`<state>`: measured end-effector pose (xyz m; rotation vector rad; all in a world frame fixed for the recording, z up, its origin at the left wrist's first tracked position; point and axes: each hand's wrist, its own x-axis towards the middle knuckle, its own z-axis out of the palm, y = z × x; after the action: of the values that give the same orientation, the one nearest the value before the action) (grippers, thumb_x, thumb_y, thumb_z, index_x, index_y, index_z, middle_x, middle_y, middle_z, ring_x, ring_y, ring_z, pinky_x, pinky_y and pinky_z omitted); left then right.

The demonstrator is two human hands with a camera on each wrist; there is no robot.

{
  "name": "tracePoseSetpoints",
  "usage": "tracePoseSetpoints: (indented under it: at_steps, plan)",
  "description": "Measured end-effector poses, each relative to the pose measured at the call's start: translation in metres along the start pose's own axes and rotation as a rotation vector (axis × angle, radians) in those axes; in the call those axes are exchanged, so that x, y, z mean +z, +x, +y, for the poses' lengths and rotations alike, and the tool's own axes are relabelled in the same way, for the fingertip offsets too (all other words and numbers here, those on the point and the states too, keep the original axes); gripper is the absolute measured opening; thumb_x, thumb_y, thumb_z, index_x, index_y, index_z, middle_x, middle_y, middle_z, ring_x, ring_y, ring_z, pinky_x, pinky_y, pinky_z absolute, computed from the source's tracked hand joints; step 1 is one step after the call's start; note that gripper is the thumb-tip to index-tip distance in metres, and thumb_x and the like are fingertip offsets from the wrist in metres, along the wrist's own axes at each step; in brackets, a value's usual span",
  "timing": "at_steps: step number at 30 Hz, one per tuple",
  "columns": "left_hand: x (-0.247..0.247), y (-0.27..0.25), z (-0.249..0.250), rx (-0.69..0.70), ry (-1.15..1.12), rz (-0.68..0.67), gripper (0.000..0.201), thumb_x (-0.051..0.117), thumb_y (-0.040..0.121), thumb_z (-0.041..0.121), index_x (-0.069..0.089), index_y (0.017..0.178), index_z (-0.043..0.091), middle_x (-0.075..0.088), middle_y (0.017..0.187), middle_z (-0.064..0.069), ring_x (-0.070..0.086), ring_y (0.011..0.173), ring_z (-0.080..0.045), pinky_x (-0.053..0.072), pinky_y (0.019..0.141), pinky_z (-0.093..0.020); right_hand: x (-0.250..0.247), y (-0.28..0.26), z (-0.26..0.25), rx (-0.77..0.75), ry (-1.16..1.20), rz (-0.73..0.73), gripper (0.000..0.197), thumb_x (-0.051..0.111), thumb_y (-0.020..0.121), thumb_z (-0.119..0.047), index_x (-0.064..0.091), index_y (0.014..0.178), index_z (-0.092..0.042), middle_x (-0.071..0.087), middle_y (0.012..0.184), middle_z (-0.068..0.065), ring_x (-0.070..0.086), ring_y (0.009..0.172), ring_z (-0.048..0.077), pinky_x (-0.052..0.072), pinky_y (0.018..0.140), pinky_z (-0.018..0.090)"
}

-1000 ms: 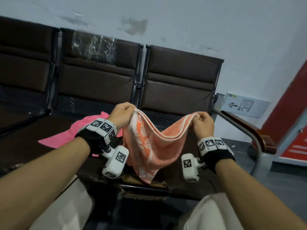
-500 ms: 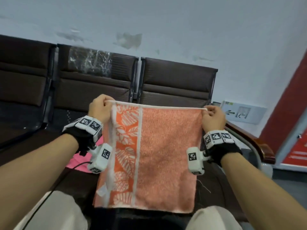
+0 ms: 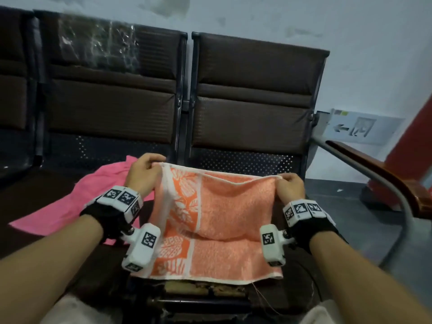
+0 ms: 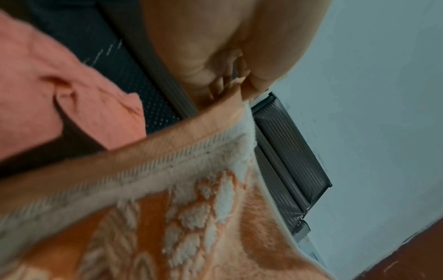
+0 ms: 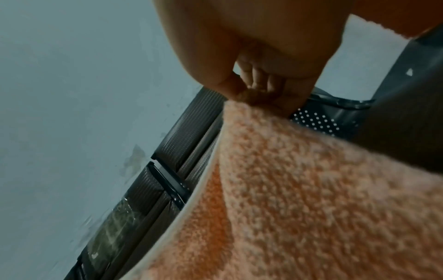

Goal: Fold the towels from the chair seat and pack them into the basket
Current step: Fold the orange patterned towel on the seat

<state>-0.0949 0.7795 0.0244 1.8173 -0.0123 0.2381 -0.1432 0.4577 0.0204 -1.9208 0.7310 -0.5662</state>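
Holding the orange terry towel with a white leaf-patterned band point(image 3: 217, 220) by its far edge, I have one top corner in each hand. My left hand point(image 3: 143, 175) pinches the corner on the patterned side, the fingers point(image 4: 215, 75) curled round the hem against the thumb. My right hand point(image 3: 289, 187) pinches the plain corner the same way, its fingers point(image 5: 258, 79) bunched on the cloth. Between my hands the top edge sags a little. The near half of the towel lies flat on the dark brown padded chair seat point(image 3: 304, 284), its hem close to the seat's front edge, and the far half rises from a soft bend up to my hands. Just left of it, on the neighbouring seat, a bright pink cloth towel point(image 3: 70, 206) lies spread out, partly under my left wrist. Behind stand the brown ribbed chair backs point(image 3: 252, 94), one of them partly covered in clear plastic wrap point(image 3: 95, 43).
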Motion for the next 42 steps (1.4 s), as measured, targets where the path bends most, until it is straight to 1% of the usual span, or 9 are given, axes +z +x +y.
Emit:
tracePoseSetpoints:
  at_steps: [6,11,14,16,18,22,30,34,42]
  plan:
    - [0.025,-0.006,0.002,-0.107,-0.212,-0.152,0.036,0.047,0.082,-0.001,0.071,0.082,0.026,0.062,0.061,0.005,0.06,0.056,-0.011,0.049,0.049,-0.024,0.036,-0.021,-0.014,-0.011,0.336,-0.397,0.027,0.048,0.085,0.001,0.072,0.083,-0.012,0.049,0.056,0.004,0.049,0.042,0.013,0.046,0.041,0.025]
    - [0.035,-0.012,0.007,-0.124,-0.189,-0.239,0.026,0.049,0.087,-0.001,0.071,0.084,0.014,0.06,0.081,-0.01,0.055,0.069,-0.017,0.049,0.053,-0.021,0.038,-0.038,-0.028,-0.067,0.525,-0.805,0.026,0.045,0.082,0.003,0.07,0.086,-0.001,0.051,0.05,-0.002,0.052,0.047,0.009,0.054,0.051,0.027]
    - [0.04,-0.013,0.007,-0.184,-0.167,-0.284,0.025,0.045,0.089,0.0,0.069,0.094,0.007,0.061,0.087,-0.015,0.057,0.068,-0.017,0.051,0.051,-0.021,0.041,-0.038,-0.019,-0.083,0.385,-0.984,0.029,0.047,0.079,0.005,0.068,0.094,-0.006,0.067,0.068,0.02,0.067,0.071,0.026,0.057,0.075,0.038]
    - [0.043,-0.015,0.006,-0.216,-0.143,-0.339,0.026,0.043,0.093,0.002,0.067,0.1,0.005,0.062,0.09,-0.017,0.06,0.068,-0.018,0.052,0.052,-0.024,0.045,-0.036,-0.008,-0.26,0.034,-0.938,0.022,0.054,0.086,0.005,0.069,0.093,-0.01,0.067,0.081,0.03,0.069,0.076,0.029,0.057,0.077,0.042]
    - [0.045,-0.017,0.005,-0.212,-0.098,-0.404,0.023,0.043,0.095,0.003,0.064,0.104,0.006,0.061,0.092,-0.018,0.061,0.07,-0.019,0.054,0.054,-0.024,0.049,-0.035,-0.002,-0.505,-0.271,-0.862,0.011,0.064,0.084,-0.005,0.071,0.09,-0.011,0.073,0.076,0.012,0.071,0.072,0.016,0.058,0.072,0.035]
    - [0.049,-0.022,0.003,-0.164,-0.071,-0.473,0.023,0.05,0.095,0.007,0.053,0.117,0.002,0.058,0.086,-0.016,0.059,0.073,-0.023,0.055,0.061,-0.028,0.056,-0.036,-0.013,-0.854,-0.258,-0.626,0.011,0.063,0.084,-0.029,0.064,0.075,-0.021,0.062,0.084,-0.005,0.059,0.077,0.008,0.046,0.071,0.022]
    - [0.056,-0.03,0.009,-0.119,-0.08,-0.516,0.019,0.053,0.093,0.008,0.059,0.109,0.0,0.058,0.09,-0.023,0.057,0.082,-0.031,0.052,0.074,-0.039,0.071,-0.045,-0.012,-0.772,-0.129,-0.628,0.015,0.071,0.08,-0.034,0.067,0.072,-0.022,0.06,0.061,-0.009,0.051,0.056,0.0,0.039,0.055,0.014]
    - [0.062,-0.033,0.009,-0.136,-0.102,-0.527,0.012,0.056,0.091,0.007,0.061,0.102,0.007,0.062,0.085,-0.018,0.06,0.069,-0.02,0.054,0.059,-0.025,0.075,-0.051,-0.012,-0.812,-0.142,-0.597,0.017,0.071,0.081,-0.037,0.068,0.073,-0.022,0.058,0.059,-0.008,0.05,0.057,0.001,0.037,0.054,0.012]
    - [0.057,-0.038,0.014,-0.168,-0.167,-0.6,0.022,0.054,0.093,0.011,0.063,0.111,0.006,0.063,0.096,-0.02,0.056,0.08,-0.026,0.054,0.067,-0.027,0.07,-0.056,-0.013,-0.696,-0.065,-0.583,0.02,0.072,0.081,-0.037,0.069,0.076,-0.019,0.06,0.061,-0.01,0.052,0.056,-0.002,0.039,0.056,0.012]
